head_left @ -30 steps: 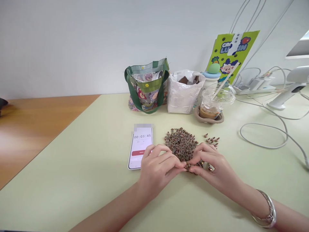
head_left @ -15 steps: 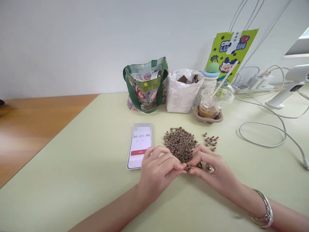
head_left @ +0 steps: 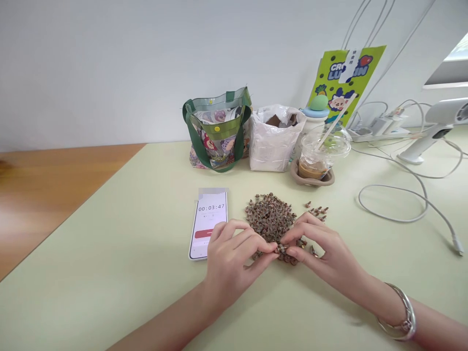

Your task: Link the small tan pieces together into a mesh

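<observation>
Left hand (head_left: pixel 230 256) and right hand (head_left: pixel 325 246) both pinch one small screw (head_left: pixel 281 248) over the near edge of the screw pile (head_left: pixel 270 214). The timer (head_left: pixel 211 207) on the phone (head_left: pixel 208 222), left of this pile, has advanced, yet both grips stay, so the handling seems unfinished.

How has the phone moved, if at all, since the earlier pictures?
No, not visibly: the phone keeps its place relative to the tote bag; both shift slightly left together in the picture.
</observation>
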The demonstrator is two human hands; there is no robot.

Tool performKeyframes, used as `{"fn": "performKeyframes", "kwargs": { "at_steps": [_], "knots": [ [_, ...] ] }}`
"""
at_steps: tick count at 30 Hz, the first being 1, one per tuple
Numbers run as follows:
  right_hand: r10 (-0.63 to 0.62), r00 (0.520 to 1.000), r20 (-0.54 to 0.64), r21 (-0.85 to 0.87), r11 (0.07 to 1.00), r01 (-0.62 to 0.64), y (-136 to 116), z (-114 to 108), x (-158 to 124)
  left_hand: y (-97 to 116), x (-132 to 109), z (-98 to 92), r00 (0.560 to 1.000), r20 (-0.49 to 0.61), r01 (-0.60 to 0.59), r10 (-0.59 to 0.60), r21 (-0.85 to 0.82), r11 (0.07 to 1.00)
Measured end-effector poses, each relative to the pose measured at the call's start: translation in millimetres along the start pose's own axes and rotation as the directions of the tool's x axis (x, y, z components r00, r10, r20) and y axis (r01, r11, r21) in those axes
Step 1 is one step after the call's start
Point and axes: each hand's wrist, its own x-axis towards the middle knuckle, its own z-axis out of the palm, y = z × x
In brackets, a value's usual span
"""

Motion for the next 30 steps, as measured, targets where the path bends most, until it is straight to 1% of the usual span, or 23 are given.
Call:
{"fn": "performKeyframes", "kwargs": {
  "at_steps": [4, 6, 8, 10, 12, 14, 17, 19, 23, 30],
  "knots": [
    [-0.010, 1.000, 0.006, -0.009, 1.000, 0.010, -2.1, -4.6, 2.2, -0.2, 0.9, -0.1, 1.000, -0.003, -0.007, 0.007, 0.001, 1.000],
    [-0.016, 1.000, 0.003, -0.039, 0.999, 0.016, -1.9, -9.0, 4.3, -0.5, 1.5, 0.4, 1.000, 0.019, -0.004, 0.004, 0.002, 1.000],
    [-0.022, 1.000, -0.020, -0.102, 0.995, 0.020, 2.5, -16.9, 7.8, -0.9, 2.1, 0.8, 0.999, 0.054, -0.001, 0.001, 0.010, 1.000],
    [-0.028, 0.997, -0.070, -0.216, 0.976, 0.013, 12.7, -29.3, 12.4, -1.2, 2.5, 1.2, 0.996, 0.087, -0.004, 0.002, 0.022, 1.000],
    [-0.026, 0.990, -0.139, -0.395, 0.918, -0.031, 27.5, -44.6, 16.9, -1.6, 2.4, 1.3, 0.994, 0.110, -0.015, 0.011, 0.028, 0.999],
    [-0.007, 0.982, -0.188, -0.549, 0.830, -0.099, 43.4, -59.5, 20.0, -2.2, 1.9, 1.3, 0.992, 0.122, -0.032, 0.028, 0.031, 0.999],
    [0.041, 0.976, -0.213, -0.652, 0.738, -0.173, 61.8, -73.7, 21.3, -3.3, 0.1, 1.8, 0.988, 0.147, -0.050, 0.045, 0.030, 0.998],
    [0.094, 0.979, -0.184, -0.685, 0.702, -0.196, 68.4, -76.3, 20.7, -4.2, -1.4, 2.4, 0.982, 0.181, -0.053, 0.048, 0.022, 0.998],
    [0.184, 0.975, -0.126, -0.721, 0.658, -0.217, 73.9, -72.5, 18.8, -6.2, -4.2, 3.9, 0.971, 0.231, -0.060, 0.057, 0.005, 0.998],
    [0.197, 0.976, -0.096, -0.722, 0.660, -0.205, 77.7, -70.5, 17.2, -7.0, -4.9, 3.6, 0.969, 0.240, -0.059, 0.057, -0.002, 0.998]
  ]
}}
